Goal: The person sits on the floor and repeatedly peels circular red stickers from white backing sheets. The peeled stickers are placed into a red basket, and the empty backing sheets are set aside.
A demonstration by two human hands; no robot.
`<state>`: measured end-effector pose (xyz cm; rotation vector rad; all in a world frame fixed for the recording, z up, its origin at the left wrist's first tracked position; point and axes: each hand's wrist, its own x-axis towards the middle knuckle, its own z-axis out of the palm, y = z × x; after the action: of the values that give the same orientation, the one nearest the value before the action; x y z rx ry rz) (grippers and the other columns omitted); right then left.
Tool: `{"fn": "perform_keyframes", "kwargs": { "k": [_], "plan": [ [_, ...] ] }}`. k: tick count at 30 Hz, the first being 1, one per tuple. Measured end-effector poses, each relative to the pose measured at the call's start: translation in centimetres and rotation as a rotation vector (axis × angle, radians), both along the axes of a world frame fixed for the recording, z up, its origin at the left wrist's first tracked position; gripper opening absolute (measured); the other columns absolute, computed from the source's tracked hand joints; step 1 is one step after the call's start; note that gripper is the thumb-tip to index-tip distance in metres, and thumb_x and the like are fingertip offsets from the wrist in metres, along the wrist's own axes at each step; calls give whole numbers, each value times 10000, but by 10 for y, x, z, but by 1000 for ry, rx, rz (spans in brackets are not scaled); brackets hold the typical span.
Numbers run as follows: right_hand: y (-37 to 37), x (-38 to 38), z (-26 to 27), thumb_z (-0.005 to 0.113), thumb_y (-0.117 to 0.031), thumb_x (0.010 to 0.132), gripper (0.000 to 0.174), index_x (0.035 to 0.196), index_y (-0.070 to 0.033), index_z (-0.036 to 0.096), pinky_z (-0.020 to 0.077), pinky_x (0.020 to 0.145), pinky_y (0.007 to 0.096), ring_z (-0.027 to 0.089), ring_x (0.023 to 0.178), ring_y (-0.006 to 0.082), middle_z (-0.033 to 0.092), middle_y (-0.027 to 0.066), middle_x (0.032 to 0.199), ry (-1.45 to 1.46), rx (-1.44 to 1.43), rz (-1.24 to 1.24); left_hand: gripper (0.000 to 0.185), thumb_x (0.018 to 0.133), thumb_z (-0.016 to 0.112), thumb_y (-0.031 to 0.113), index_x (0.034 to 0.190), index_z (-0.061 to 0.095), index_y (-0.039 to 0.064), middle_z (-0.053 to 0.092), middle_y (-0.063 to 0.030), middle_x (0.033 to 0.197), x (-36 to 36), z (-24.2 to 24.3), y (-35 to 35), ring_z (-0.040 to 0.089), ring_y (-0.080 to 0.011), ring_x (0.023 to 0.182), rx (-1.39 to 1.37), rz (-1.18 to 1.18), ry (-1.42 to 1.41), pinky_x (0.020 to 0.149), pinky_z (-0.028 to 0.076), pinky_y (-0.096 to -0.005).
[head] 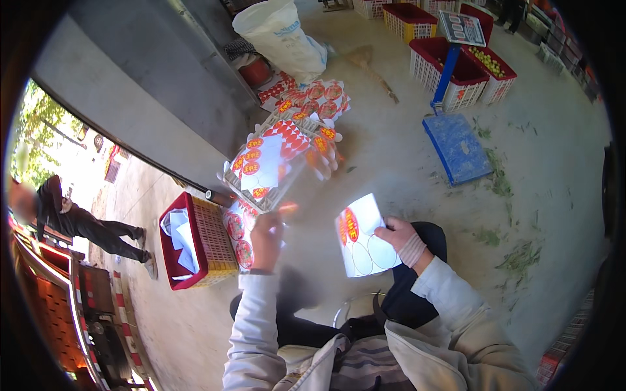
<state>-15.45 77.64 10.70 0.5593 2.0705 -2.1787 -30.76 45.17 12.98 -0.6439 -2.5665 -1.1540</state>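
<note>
My right hand [402,240], a pale wrap around its wrist, holds a white sticker sheet [368,239] by its right edge. Red-and-yellow oval stickers remain at the sheet's left side; bare oval outlines mark other spots. My left hand [266,242] is raised at the near corner of an upturned-looking plastic crate [288,193], fingers blurred. An orange-red sticker [288,207] shows as a smear by its fingertips; whether they grip it is unclear. More sheets [261,161] lie on the crate, and loose oval stickers [320,144] hang along its rim.
A red-rimmed basket [210,244] of waste paper stands left, beside printed sheets [239,234]. Beyond are a white sack [283,39], a broom [374,73], a blue platform scale [459,146] and fruit baskets [494,80]. A person [83,215] stands at far left.
</note>
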Motion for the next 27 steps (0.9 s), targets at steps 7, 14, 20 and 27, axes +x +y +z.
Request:
{"fn": "perform_keyframes", "kwargs": {
  "k": [7,14,20,27],
  "plan": [
    [4,-8,22,711,-169,945,162,979,-11,702,493,708,253,578,777,59,650,-12,840,-54,-235,-44,475,858,673,131,1315,614,16,584,-211,1386,-123,-87,45,566,-394,1280,-645,-566,167,1116,461,-471],
    [9,-21,35,722,-148,957,122,962,-32,683,487,691,253,570,746,52,640,-16,808,-98,-328,-65,441,887,520,70,1301,588,-67,563,-200,1378,-217,-172,52,527,-380,1318,-895,-567,296,1161,411,-466],
    [14,-24,32,729,-160,956,139,966,-32,675,494,695,253,589,768,53,647,-14,823,-166,-366,-61,457,916,525,81,1351,590,-42,535,-169,1453,-230,-199,55,531,-353,1311,-1023,-459,225,1115,432,-459],
    [10,-20,31,728,-174,957,165,1014,-21,701,517,724,259,632,798,71,700,9,880,-97,-341,-63,356,831,666,139,1163,634,16,588,-156,1399,-176,-153,46,610,-328,1156,-1004,-281,222,929,470,-480]
  ]
}}
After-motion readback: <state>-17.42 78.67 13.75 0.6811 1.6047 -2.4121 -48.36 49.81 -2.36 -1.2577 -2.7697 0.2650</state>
